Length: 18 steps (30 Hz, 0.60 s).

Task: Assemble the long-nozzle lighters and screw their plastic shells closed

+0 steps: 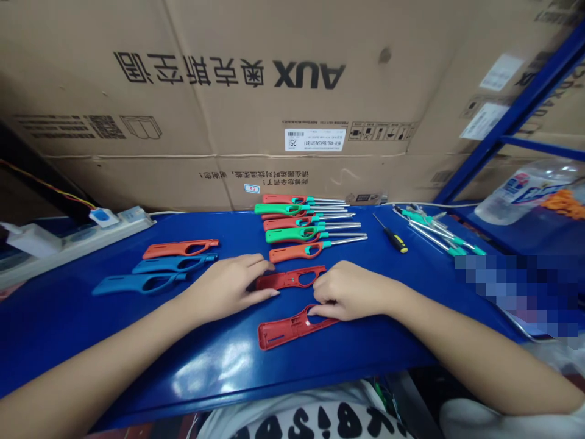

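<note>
A printed cardboard panel [237, 122] stands upright beyond the upper red shell [278, 280]. The blue surface [55, 329] carries the upper red shell and extends to both sides of it. The white power strip [109, 235] is well to the left of the upper red shell; the clear bottle [512, 195] is well to its right, on the far side. The row of lighters [286, 235], with red, orange and green handles and metal tubes, lies just beyond it. The left hand [223, 286] is at its left end: fingers parted from the thumb, shell end between them; contact cannot be confirmed. The right hand [354, 289] covers its right end with fingers curled; whether they grip either red shell cannot be determined. A cluster of metal-tube parts [429, 235] lies far to its right. Two blue shells [121, 284] lie to its left, an orange shell [162, 250] just beyond them. The lower red shell [276, 334], cavity upward, lies on its near side. The screwdriver [393, 238] lies beyond it, to the right.
</note>
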### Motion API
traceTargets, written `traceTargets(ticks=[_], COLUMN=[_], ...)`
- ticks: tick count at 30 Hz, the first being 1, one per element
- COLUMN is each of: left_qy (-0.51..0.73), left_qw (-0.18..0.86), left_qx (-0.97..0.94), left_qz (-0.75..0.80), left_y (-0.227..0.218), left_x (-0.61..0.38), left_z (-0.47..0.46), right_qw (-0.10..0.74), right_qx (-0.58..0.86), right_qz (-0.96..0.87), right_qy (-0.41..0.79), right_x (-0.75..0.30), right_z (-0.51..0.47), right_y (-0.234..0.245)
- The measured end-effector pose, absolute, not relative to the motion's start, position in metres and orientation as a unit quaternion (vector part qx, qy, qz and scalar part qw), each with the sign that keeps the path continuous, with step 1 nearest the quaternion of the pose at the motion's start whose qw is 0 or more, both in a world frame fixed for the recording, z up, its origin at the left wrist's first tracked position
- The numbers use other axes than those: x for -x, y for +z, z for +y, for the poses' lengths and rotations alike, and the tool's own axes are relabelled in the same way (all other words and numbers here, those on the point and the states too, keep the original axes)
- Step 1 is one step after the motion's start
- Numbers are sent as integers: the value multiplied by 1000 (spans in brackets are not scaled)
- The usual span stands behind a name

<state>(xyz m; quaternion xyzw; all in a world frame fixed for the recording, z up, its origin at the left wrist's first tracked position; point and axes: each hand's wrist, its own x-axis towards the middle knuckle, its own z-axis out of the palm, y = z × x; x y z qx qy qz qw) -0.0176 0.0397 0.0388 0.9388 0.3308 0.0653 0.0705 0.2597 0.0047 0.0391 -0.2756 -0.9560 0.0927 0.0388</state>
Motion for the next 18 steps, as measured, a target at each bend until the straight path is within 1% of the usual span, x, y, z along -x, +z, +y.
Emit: traceTargets(ticks=[2,4,8,10,13,16,18], left_qy=[84,93,87,75,53,35,27], left_qw=[51,53,78,82,75,62,51], left_qx=[-942,-948,-958,-961,-964,-963,-963], left_qz=[321,300,262,253,251,260,263], left_y=[42,46,51,51,47,44,43], left_x=[15,13,6,4,3,5,6], left_z=[36,29,10,2,-3,0,3], right_qw=[46,72,175,204,160,117,77], right_qx=[282,323,478,575,724,822,872], right_qz=[-956,-942,-861,-791,-667,-553,-482], right_qy=[70,52,-26,-55,-74,-68,-39], right_x=[-261,-268,-301,-327,-374,-420,-445], right_z=[7,13,39,56,75,80,78], right_y=[38,41,49,53,56,55,53])
